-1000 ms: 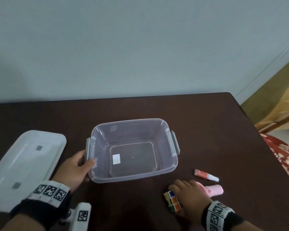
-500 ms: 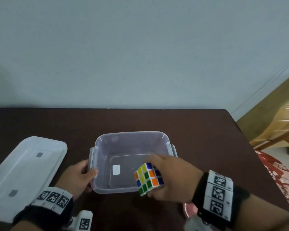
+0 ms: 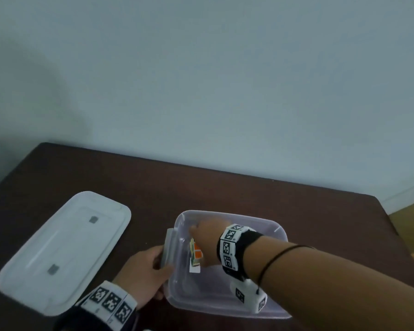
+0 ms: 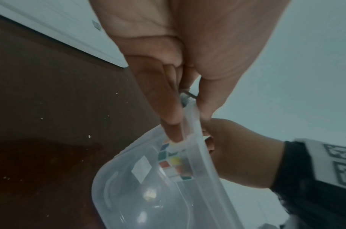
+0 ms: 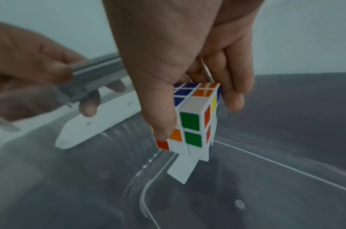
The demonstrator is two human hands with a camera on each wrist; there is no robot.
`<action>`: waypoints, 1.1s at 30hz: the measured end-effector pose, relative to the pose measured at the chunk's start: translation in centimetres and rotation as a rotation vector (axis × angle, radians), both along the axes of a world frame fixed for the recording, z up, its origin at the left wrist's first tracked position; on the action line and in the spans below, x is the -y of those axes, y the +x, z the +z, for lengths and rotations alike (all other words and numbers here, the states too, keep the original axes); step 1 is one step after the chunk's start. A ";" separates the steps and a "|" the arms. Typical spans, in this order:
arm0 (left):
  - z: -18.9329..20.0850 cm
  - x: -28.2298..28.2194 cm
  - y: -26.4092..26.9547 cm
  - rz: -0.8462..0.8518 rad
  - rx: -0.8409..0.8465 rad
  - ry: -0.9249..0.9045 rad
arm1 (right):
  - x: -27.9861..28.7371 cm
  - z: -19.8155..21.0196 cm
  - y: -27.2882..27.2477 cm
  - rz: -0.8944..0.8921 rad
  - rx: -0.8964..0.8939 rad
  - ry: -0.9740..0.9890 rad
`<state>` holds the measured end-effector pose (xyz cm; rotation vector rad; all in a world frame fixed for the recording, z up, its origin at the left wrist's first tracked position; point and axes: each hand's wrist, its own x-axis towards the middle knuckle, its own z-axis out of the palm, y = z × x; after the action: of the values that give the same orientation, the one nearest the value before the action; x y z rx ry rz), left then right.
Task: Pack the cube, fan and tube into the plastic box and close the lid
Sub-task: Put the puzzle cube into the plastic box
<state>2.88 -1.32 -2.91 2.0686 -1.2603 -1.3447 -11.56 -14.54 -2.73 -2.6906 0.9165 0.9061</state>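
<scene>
The clear plastic box (image 3: pixel 276 229) stands open on the dark table. My right hand (image 3: pixel 202 240) reaches inside it and grips the colourful cube (image 3: pixel 196 255) between thumb and fingers, low over the box floor by its left wall. In the right wrist view the cube (image 5: pixel 195 119) hangs just above a white label on the box floor (image 5: pixel 246 193). My left hand (image 3: pixel 151 268) pinches the box's left rim at the grey latch (image 3: pixel 168 249); the left wrist view shows fingers (image 4: pixel 168 108) and thumb clamped on that rim (image 4: pixel 205 156). The fan and tube are out of view.
The white lid (image 3: pixel 62 249) lies flat on the table to the left of the box. The dark table's (image 3: pixel 225 189) far edge meets a pale wall. At the right edge, a floor and some wooden furniture show past the table corner.
My right hand has carried the cube from the table at the box's right front, over the rim, down into the box. The head view has swung left. My left hand stays on the box's left rim.
</scene>
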 end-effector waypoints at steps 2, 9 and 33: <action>0.0 0.1 0.1 -0.001 -0.008 -0.003 | 0.2 -0.6 0.9 0.024 -0.030 0.007; -0.2 -0.1 0.2 0.007 -0.033 -0.009 | 0.1 -2.6 1.5 -0.013 -0.088 0.056; -0.3 -1.7 -4.3 -0.022 0.101 -0.079 | -7.2 7.1 -19.1 -0.419 0.327 0.004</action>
<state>-1.46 0.38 -3.17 2.0971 -1.3595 -1.1930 -30.69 -7.32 4.36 -2.3969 1.3154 0.3685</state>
